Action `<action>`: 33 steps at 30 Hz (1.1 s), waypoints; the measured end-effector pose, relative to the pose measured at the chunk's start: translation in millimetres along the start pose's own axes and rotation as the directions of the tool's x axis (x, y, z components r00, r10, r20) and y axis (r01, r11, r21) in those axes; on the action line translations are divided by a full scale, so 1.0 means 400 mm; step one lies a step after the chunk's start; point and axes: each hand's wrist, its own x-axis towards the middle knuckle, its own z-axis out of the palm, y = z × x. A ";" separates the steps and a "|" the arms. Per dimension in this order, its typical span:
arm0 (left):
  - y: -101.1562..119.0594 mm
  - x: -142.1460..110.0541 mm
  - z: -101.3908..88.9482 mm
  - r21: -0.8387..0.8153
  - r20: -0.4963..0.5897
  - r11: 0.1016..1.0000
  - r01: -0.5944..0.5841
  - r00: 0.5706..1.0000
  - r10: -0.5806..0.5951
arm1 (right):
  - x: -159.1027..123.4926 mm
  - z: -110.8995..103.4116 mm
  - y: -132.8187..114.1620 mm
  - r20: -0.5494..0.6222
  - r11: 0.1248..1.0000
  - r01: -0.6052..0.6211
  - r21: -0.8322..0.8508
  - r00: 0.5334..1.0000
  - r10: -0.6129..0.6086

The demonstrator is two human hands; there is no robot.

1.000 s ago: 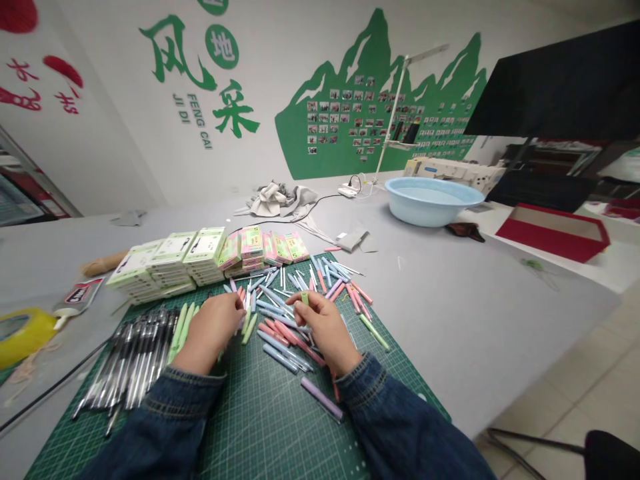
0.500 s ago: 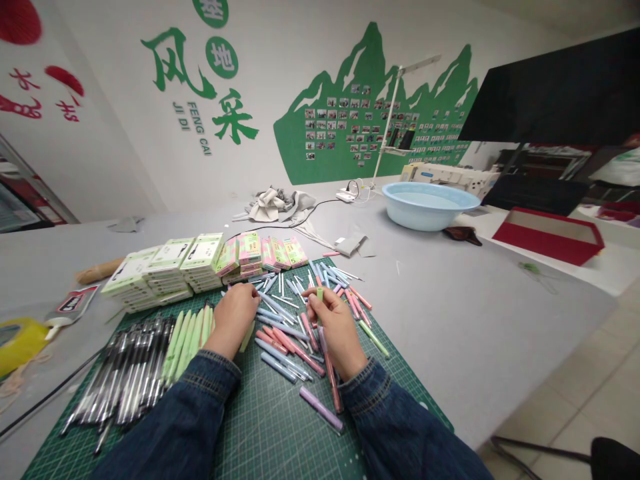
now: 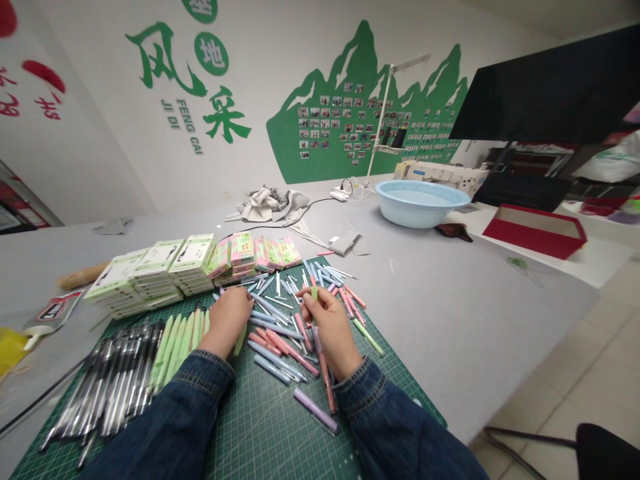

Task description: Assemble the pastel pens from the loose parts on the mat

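My right hand [image 3: 333, 330] is closed, thumb and fingers pinching a short light green pen part [image 3: 315, 292] upright above the loose pens. My left hand [image 3: 231, 315] is curled down near the far side of the green cutting mat [image 3: 260, 437]. Its fingertips are hidden, so what it grips cannot be made out. A light green pen barrel [image 3: 241, 340] shows just below it. Blue pen barrels [image 3: 273, 370], pink ones [image 3: 300, 360] and a purple one [image 3: 315, 411] lie scattered between and around my hands. Light green pens [image 3: 175, 347] lie in a row left of my left hand.
Black-and-clear pens [image 3: 113, 380] are heaped at the mat's left. Behind stand stacked white-green boxes [image 3: 193, 257] and pink-green boxes [image 3: 243, 250]. Farther back are crumpled cloth [image 3: 270, 203], a blue basin [image 3: 420, 207] and a red box [image 3: 535, 233]. A glue tube [image 3: 55, 313] lies left.
The view has shifted slightly, so everything sits a little farther left. Both hands keep nearly the same places and poses; the green pen part is still in my right hand.
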 end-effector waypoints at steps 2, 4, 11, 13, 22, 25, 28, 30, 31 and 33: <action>-0.001 0.001 0.003 -0.010 -0.007 1.000 -0.006 1.000 0.006 | 0.000 -0.001 0.002 -0.004 1.000 0.005 0.007 1.000 -0.005; -0.002 0.001 0.005 -0.022 -0.016 1.000 -0.012 1.000 0.012 | 0.000 -0.001 0.002 -0.007 1.000 0.007 0.009 1.000 -0.006; 0.026 0.000 -0.020 -0.079 -0.115 0.994 -0.074 0.991 0.065 | 0.002 0.000 -0.004 -0.016 1.000 -0.007 0.011 1.000 0.007; 0.050 0.008 -0.027 -0.100 -0.124 0.988 -0.120 0.986 0.107 | 0.003 0.000 -0.005 -0.016 1.000 -0.011 0.008 1.000 0.011; 0.151 0.095 0.030 -0.119 -0.048 0.992 -0.029 0.999 0.023 | 0.007 -0.004 -0.003 -0.034 1.000 -0.013 0.009 0.999 0.013; 0.157 0.112 0.043 -0.112 -0.011 0.993 0.023 1.000 -0.024 | 0.010 -0.004 0.001 -0.034 1.000 -0.013 0.004 0.999 0.013; 0.152 0.121 0.041 -0.107 0.035 0.993 0.059 0.998 -0.055 | 0.011 -0.005 0.006 -0.027 1.000 -0.012 0.001 1.000 0.012; 0.146 0.124 0.037 -0.107 0.062 0.991 0.077 0.996 -0.070 | 0.011 -0.005 0.007 -0.031 1.000 -0.018 -0.005 0.999 0.018; 0.143 0.124 0.035 -0.107 0.075 0.991 0.086 0.994 -0.079 | 0.010 -0.004 0.007 -0.035 1.000 -0.022 -0.008 0.999 0.022; 0.137 0.125 0.032 -0.107 0.102 0.988 0.107 0.990 -0.096 | 0.010 -0.004 0.005 -0.043 0.999 -0.030 -0.011 0.999 0.030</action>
